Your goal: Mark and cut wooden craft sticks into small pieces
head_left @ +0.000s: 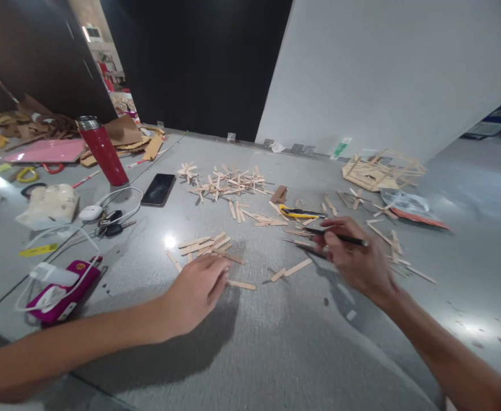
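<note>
My left hand (201, 291) is low over the table, its fingers pinched at the end of a flat wooden stick (242, 285); the fingertips are partly hidden. Beyond it lies a small pile of wooden sticks (196, 246). My right hand (353, 257) holds a slim black pen (340, 236), pointing left, above a few sticks. Between my hands, two short sticks (291, 271) rest on the table, touching or nearly so. Just past my right hand is a yellow and black utility knife (301, 213).
More loose sticks (233, 185) lie farther back. At back right stand a wooden stick frame (381, 171) and a plastic bag (413, 205). On the left are a red bottle (103, 151), a phone (159, 189), keys (115, 224), a purple case (68, 294) and white cables.
</note>
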Demonstrator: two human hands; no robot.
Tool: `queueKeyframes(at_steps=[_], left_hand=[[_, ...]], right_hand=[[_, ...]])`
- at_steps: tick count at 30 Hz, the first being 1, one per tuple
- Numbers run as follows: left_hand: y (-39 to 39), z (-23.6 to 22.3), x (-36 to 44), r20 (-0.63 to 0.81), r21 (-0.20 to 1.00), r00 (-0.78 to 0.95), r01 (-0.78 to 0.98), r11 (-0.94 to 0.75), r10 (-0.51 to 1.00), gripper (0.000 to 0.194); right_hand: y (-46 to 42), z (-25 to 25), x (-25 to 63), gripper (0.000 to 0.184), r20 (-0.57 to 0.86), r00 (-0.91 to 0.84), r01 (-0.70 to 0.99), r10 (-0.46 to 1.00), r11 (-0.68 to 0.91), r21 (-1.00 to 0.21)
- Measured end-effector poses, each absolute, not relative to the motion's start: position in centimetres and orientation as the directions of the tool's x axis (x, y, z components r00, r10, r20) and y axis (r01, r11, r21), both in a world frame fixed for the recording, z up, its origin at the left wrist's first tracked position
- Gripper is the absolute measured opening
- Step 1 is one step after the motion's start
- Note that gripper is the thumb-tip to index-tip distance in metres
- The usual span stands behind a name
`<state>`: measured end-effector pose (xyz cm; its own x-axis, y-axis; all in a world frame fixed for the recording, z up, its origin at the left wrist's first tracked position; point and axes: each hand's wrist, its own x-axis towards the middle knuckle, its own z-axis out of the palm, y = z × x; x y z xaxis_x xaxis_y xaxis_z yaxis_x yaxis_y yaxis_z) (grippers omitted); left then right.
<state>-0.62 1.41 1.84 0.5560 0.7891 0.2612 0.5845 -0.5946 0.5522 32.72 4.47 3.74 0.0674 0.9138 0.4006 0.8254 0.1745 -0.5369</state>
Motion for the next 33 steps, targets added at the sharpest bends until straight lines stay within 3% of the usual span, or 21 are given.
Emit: queueKeyframes(at_steps=[3, 5, 7, 9, 11, 15, 22, 29, 33], left_hand=[[-0.3, 0.7, -0.9, 0.267, 0.263, 0.708, 0.599, -0.756, 0.654, 0.022], [-1.3, -0.7, -1.2, 0.313, 0.077, 0.785, 0.540, -0.838, 0.535, 0.025], [-1.8, -1.9, -1.4, 0.322, -0.041, 0.827, 0.498, -0.866, 0.461, 0.034], [-2.0, -2.4, -1.6, 0.333, -0.102, 0.833, 0.498, -0.861, 0.442, 0.039], [-2.1, -2.5, -1.6, 0.351, -0.127, 0.825, 0.511, -0.850, 0.443, 0.040], [-2.1, -2.4, -1.3, 0.376, -0.130, 0.817, 0.515, -0.848, 0.438, 0.038], [-2.1, -2.3, -1.2, 0.434, -0.123, 0.803, 0.503, -0.856, 0.409, 0.036], [-2.2, -1.6, -1.7, 0.394, -0.050, 0.808, 0.495, -0.868, 0.438, 0.038], [-2.3, -1.4, -1.8, 0.419, -0.058, 0.800, 0.496, -0.866, 0.430, 0.036]], right_hand=[[3.0, 4.0, 30.3, 0.019, 0.311, 0.065, 0.592, 0.948, 0.214, -0.777], [1.9, 4.4, 28.4, 0.024, 0.185, 0.017, 0.434, 0.983, 0.159, -0.887], [1.2, 4.6, 26.5, 0.029, 0.066, -0.090, 0.254, 0.994, 0.087, -0.963], [0.8, 4.4, 24.8, 0.029, -0.006, -0.169, 0.226, 0.986, 0.033, -0.974], [0.9, 3.8, 23.4, 0.035, -0.068, -0.238, 0.236, 0.969, -0.010, -0.972], [1.7, 2.3, 21.8, 0.028, -0.215, -0.379, 0.201, 0.900, -0.146, -0.969], [2.4, 0.1, 21.2, 0.040, -0.339, -0.410, 0.238, 0.847, -0.260, -0.936], [2.5, -0.6, 21.5, 0.048, -0.218, -0.395, 0.389, 0.892, -0.052, -0.920], [2.3, -0.6, 21.7, 0.045, -0.240, -0.389, 0.410, 0.889, -0.066, -0.910]])
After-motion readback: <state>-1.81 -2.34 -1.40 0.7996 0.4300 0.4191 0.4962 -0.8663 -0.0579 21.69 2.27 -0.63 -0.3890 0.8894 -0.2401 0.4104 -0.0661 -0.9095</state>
